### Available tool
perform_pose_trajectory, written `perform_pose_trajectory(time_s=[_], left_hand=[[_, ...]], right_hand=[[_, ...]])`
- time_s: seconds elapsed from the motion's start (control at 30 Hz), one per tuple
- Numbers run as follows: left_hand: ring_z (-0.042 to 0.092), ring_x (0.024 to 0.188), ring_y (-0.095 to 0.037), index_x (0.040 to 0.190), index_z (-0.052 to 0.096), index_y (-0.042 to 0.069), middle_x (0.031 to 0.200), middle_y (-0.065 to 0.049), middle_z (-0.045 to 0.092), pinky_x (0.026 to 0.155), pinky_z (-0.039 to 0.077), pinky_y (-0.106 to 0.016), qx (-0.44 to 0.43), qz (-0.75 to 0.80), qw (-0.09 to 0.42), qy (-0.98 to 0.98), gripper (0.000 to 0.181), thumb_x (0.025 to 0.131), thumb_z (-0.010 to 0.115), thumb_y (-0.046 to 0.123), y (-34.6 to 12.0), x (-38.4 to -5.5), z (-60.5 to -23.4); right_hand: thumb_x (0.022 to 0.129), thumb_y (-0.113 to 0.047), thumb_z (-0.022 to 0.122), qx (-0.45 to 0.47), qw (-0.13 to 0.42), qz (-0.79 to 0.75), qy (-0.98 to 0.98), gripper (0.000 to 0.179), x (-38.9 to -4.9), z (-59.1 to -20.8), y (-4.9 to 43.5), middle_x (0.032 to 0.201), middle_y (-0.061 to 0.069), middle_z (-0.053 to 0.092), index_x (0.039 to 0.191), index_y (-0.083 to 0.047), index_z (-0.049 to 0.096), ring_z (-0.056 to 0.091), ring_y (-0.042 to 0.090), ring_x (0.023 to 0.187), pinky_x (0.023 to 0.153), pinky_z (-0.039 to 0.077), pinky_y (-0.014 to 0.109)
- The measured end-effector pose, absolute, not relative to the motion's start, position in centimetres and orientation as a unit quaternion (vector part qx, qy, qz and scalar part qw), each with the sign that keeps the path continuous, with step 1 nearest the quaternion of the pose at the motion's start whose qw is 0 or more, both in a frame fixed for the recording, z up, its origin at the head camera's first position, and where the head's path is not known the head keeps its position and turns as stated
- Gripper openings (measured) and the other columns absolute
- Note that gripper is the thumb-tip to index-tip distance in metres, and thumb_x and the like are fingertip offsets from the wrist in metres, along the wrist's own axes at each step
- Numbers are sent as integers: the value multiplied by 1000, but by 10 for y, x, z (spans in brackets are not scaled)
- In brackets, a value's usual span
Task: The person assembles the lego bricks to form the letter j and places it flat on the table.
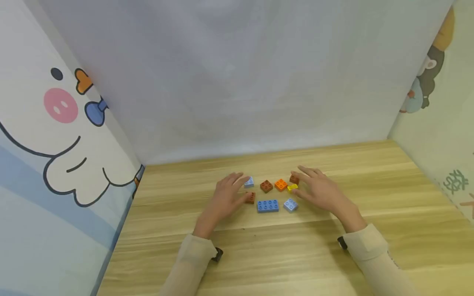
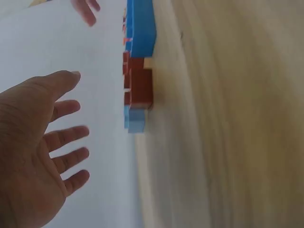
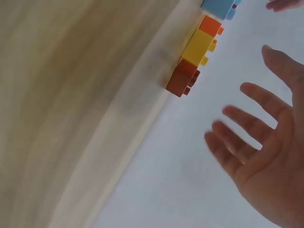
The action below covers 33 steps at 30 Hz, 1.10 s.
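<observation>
Several toy building bricks lie in a loose group on the wooden table. My left hand [image 1: 228,196], fingers spread and holding nothing, hovers at the group's left side, near a light blue brick [image 1: 249,182] and a brown brick [image 1: 251,198]. On the opposite side my right hand [image 1: 321,190] is spread above the table, nearest a yellow brick [image 1: 292,187] and another brown brick [image 1: 294,179]. Between the hands are a third brown brick [image 1: 266,186], an orange brick [image 1: 280,185], a long blue brick [image 1: 268,206] and a second light blue brick [image 1: 290,204]. Both wrist views show empty palms.
The wooden tabletop [image 1: 266,259] extends around the bricks. A pale curtain-like wall [image 1: 237,82] stands behind it. Cartoon-printed panels rise at the left [image 1: 29,123] and right [image 1: 437,135].
</observation>
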<state>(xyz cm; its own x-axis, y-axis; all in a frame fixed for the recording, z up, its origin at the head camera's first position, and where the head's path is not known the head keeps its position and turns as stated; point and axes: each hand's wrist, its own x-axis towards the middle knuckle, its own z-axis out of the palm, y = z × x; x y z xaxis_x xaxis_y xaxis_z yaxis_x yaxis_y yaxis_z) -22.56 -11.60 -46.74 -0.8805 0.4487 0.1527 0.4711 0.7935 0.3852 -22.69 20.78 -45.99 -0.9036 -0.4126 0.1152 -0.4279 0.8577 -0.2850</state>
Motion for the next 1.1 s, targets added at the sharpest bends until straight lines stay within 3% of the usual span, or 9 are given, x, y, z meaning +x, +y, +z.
perform_pose_trajectory(time_s=[0.13,0.33,0.5,0.73,1.1], left_hand=[[58,129,-32,136,64,10,137,-10,65,109,46,-55,-294,-217,36,-930,43,99,68,31,-105,-223,-475],[62,101,-19,127,69,7,115,-6,70,95,52,-38,-325,-224,15,-919,36,98,70,29,-91,-218,-482],[64,105,-15,126,70,11,119,-2,70,96,54,-32,-323,-220,-13,-920,35,97,70,32,-84,-216,-487],[64,112,-15,126,70,13,122,-2,69,102,53,-34,-314,-212,-22,-925,32,99,69,29,-81,-214,-490],[64,114,-16,128,69,13,125,-2,68,103,53,-34,-306,-213,-33,-927,32,100,67,27,-81,-214,-490]], right_hand=[[98,-35,68,249,-5,203,-947,49,-223,-463,203,144,21,59,139,-8,62,56,45,131,108,47,61],[96,-24,71,294,-45,224,-928,35,-219,-466,198,129,19,68,126,-4,70,66,38,116,99,54,53],[90,-14,77,307,-63,230,-922,33,-218,-466,196,123,13,72,122,-6,73,68,31,110,95,57,49],[86,-6,79,299,-84,219,-925,33,-219,-466,192,121,14,74,118,-6,75,70,30,107,93,58,48],[91,-14,77,292,-78,224,-927,29,-223,-467,187,118,12,74,118,-4,73,69,27,105,91,58,45]])
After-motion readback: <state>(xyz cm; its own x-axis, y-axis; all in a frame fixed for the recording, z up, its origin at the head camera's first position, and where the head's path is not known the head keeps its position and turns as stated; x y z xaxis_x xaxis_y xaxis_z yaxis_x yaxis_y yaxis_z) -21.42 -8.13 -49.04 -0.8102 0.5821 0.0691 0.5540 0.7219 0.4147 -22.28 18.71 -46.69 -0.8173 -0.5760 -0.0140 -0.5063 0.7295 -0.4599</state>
